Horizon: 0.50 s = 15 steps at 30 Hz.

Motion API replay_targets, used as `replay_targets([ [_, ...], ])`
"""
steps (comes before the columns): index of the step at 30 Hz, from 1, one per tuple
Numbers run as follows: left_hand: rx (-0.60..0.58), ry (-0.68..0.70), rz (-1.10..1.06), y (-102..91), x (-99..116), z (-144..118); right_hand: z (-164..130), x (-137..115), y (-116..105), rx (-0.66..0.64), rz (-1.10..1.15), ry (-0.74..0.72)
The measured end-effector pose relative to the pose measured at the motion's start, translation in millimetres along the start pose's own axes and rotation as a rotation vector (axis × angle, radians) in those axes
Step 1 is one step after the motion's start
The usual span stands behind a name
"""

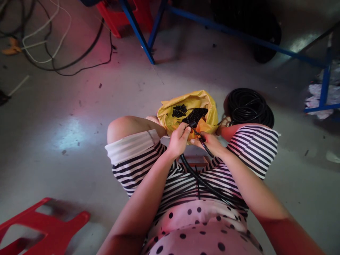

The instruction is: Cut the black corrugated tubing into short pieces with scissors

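My left hand (179,139) is closed around the end of a black corrugated tube (198,177), which runs back across my lap. In my right hand (211,142) are black-handled scissors (203,140), fingers wrapped about the handles. Their blades meet the tube close to my left fingertips; whether they are closed on it I cannot tell. Both hands are over the near rim of a yellow sack (209,102) between my feet. Short black tube pieces (196,116) lie inside it, some in a small separate cluster.
A thick coil of black tube (248,106) lies beside the sack, to the right. Blue metal legs (136,32) and a red stool (124,16) stand ahead. Loose cables (79,65) spread at upper left. Another red stool (50,226) is at lower left.
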<state>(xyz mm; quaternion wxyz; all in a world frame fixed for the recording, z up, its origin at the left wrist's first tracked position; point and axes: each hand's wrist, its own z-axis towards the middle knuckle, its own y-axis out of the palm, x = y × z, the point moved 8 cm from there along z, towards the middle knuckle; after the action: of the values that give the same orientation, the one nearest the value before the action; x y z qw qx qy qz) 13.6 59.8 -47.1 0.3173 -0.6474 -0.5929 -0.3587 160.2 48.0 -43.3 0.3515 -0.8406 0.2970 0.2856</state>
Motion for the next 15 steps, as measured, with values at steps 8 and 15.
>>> replay_targets([
  [8,0.031,0.228,0.315,-2.0,17,-3,0,1,-1,-0.001,-0.105,0.001],
  [15,0.034,0.227,0.375,-2.5,17,-2,0,4,2,-0.017,-0.077,0.004],
])
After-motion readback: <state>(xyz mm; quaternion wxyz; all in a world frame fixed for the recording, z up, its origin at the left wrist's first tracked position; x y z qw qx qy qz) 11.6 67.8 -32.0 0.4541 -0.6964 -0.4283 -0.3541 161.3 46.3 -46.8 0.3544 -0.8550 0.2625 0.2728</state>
